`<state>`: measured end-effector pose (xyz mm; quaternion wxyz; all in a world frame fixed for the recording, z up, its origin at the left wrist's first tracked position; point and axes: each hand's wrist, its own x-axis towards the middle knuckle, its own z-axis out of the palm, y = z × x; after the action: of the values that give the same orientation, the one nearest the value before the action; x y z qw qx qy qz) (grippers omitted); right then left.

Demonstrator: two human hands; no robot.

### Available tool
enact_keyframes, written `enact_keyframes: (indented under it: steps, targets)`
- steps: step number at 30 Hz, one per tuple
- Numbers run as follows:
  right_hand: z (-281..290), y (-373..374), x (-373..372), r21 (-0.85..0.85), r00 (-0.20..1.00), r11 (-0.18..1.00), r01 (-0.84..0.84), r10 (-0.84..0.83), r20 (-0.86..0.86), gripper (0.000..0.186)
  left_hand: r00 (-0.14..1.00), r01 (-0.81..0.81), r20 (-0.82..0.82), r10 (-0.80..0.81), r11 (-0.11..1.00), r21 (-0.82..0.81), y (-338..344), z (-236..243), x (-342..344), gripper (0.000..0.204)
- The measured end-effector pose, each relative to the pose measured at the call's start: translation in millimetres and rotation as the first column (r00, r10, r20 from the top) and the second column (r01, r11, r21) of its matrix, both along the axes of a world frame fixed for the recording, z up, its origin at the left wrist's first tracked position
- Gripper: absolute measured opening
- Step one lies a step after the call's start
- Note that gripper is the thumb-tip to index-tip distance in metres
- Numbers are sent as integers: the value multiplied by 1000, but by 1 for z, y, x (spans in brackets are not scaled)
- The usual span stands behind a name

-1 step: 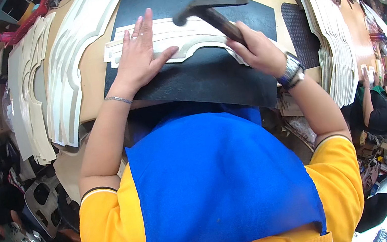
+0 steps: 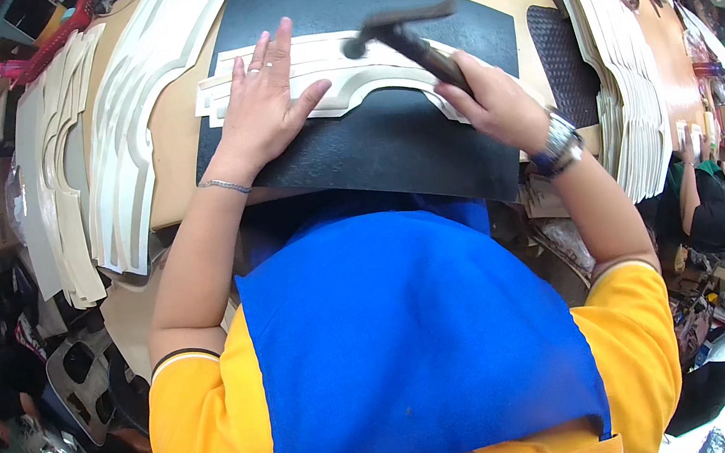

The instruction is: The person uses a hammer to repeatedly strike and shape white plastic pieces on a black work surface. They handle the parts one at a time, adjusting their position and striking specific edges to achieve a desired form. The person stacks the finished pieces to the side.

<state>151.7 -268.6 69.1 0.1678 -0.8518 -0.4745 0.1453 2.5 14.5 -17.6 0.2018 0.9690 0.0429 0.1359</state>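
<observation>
Fingers spread, my left hand (image 2: 266,114) lies flat over the left part of some cream, curved strips (image 2: 333,95), which rest on a black mat (image 2: 398,151). My right hand (image 2: 494,104) grips the handle of a claw hammer (image 2: 411,50). The hammer's head is above the right half of the strips, slightly blurred; I cannot tell whether it touches them. The strip nearest me has an arched cutout, and its right end runs under or behind my right hand.
Stacks of cream cut pieces (image 2: 119,132) cover the left side; another thick stack (image 2: 624,94) sits right, beside a dark textured pad (image 2: 563,65). More strips lie at the back. Co-workers are at the far right (image 2: 720,206) and lower left (image 2: 11,382).
The hammer head has dropped and shifted right, and my right hand has moved slightly down and to the right with it. My left hand has stayed nearly where it was.
</observation>
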Motion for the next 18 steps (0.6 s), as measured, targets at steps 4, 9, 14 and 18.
enact_keyframes:
  steps: [4,9,14,18]
  targets:
    - [10,-36,-18,118,981,974,194,-194,-14,31,996,-36,-79,48,990,139,-10,4,4,78]
    - [-2,-41,-22,2,973,973,230,-230,-20,32,993,-26,-105,47,981,191,-8,3,6,77]
    - [-8,-40,-16,-3,975,976,218,-218,32,31,990,-40,-129,60,988,152,-8,6,3,80]
    - [-2,-62,8,124,910,937,326,-347,227,33,940,-78,-322,114,989,123,-14,65,-14,74]
